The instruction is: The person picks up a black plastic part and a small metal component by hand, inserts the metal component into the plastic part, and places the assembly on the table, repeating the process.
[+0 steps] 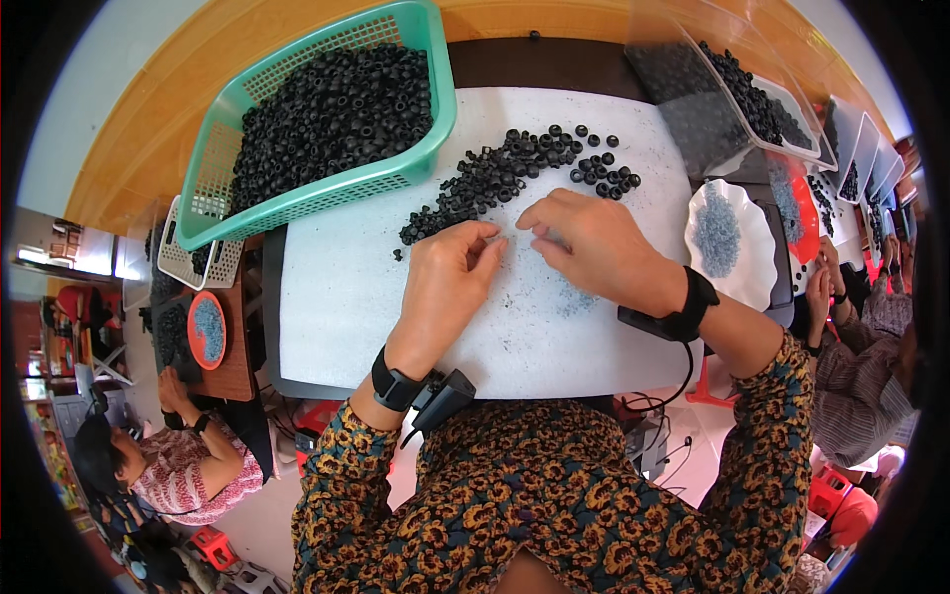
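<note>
Over a white sheet [366, 327], my left hand [445, 272] and my right hand [604, 243] face each other, close but apart. The left thumb and forefinger are brought together; anything between them is too small to make out. My right fingers are curled in, with the thumb near the forefinger, and what they hold is hidden. Just beyond both hands lies a spread of small black ring-shaped pieces [485, 178], some with holes showing. Under my right hand is a thin scatter of tiny pale blue-grey bits [574, 297].
A green basket [445, 99] heaped with black pieces stands at the far left. To the right are a white scalloped plate [757, 247] of blue-grey bits and a clear bin [673, 119] of black pieces. Other people sit at both sides. A cable [683, 381] hangs from my right wrist strap.
</note>
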Demonstrator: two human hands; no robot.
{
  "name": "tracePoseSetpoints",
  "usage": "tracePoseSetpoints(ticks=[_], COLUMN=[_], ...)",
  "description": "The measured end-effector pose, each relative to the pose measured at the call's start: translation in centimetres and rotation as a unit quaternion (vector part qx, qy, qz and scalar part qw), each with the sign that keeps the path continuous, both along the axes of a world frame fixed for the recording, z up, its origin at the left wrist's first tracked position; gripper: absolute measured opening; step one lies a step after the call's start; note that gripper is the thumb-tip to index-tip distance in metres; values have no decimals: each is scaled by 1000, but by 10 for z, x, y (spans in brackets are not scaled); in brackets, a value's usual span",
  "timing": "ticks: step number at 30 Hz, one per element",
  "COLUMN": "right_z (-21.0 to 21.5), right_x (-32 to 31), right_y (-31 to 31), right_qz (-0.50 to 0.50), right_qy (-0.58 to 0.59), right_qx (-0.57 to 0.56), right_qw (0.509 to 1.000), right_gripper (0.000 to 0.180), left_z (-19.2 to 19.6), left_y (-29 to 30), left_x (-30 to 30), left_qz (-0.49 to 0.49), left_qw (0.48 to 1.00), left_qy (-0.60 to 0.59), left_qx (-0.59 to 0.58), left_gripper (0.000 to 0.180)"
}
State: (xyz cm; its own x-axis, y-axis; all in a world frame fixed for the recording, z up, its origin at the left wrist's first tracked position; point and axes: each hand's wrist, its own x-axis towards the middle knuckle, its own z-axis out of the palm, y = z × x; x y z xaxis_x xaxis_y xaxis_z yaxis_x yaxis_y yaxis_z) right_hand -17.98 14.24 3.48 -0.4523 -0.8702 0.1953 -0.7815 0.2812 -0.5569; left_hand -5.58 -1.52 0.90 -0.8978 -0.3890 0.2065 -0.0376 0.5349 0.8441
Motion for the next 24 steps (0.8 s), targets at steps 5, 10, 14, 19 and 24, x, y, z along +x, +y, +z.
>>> tracePoseSetpoints(ticks=[5,10,14,19,24], right_z=[3,0,1,-1,4], right_x=[-31,-47,-51,-50,-49], right_y=[-9,-19,-28,-29,-21], right_qz=[-38,-41,-46,-46,-63], right_qy=[17,31,34,43,-32], right_qx=[-70,-16,16,17,7], right_qw=[997,999,998,998,997], right_gripper=[12,17,13,8,11], left_z=[8,6,4,10,9], left_y=[2,1,0,-2,-3], left_x=[3,5,5,5,4], left_qz=[13,9,9,11,13], left_qw=[999,995,991,989,985], left_qy=[-31,-33,-29,-36,-9], left_qx=[29,98,127,145,169], left_gripper=[22,23,23,22,21])
